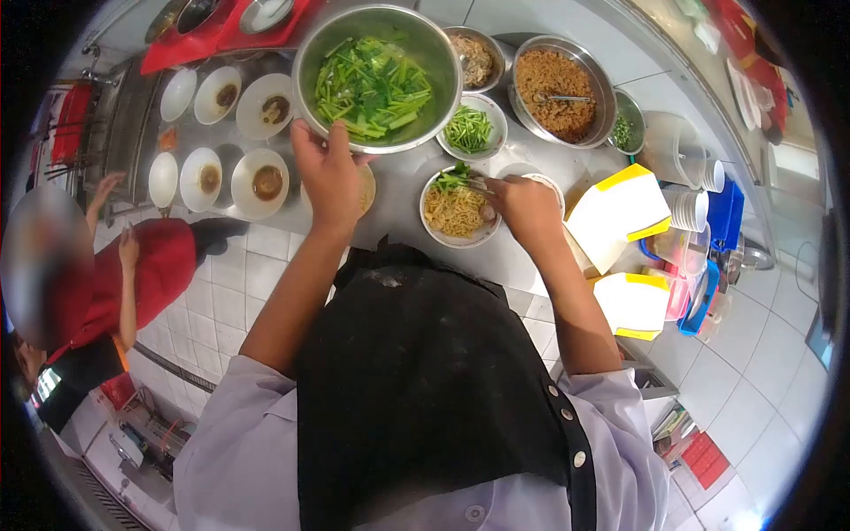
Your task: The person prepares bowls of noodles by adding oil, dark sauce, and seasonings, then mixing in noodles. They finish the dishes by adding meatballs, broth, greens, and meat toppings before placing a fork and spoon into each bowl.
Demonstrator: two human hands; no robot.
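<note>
My left hand (332,173) holds the rim of a large steel bowl (304,106) of cut greens (372,84), raised at the near side. My right hand (527,208) grips a metal utensil (479,186), its tip at the greens on top of a white bowl of noodles (456,212). A pale meatball-like piece lies at that bowl's right side. Behind it stands a small bowl of chopped green vegetable (467,129). Partly hidden behind my left hand is another bowl (367,190), and one more bowl (546,184) is partly covered by my right hand.
Several white bowls with dark sauce (259,183) stand left. Steel bowls of brown mince (556,88) and chopped herbs (624,124) are back right. Yellow-and-white boxes (620,212), stacked cups (686,211) and containers lie right. A person in a red apron (159,265) stands left.
</note>
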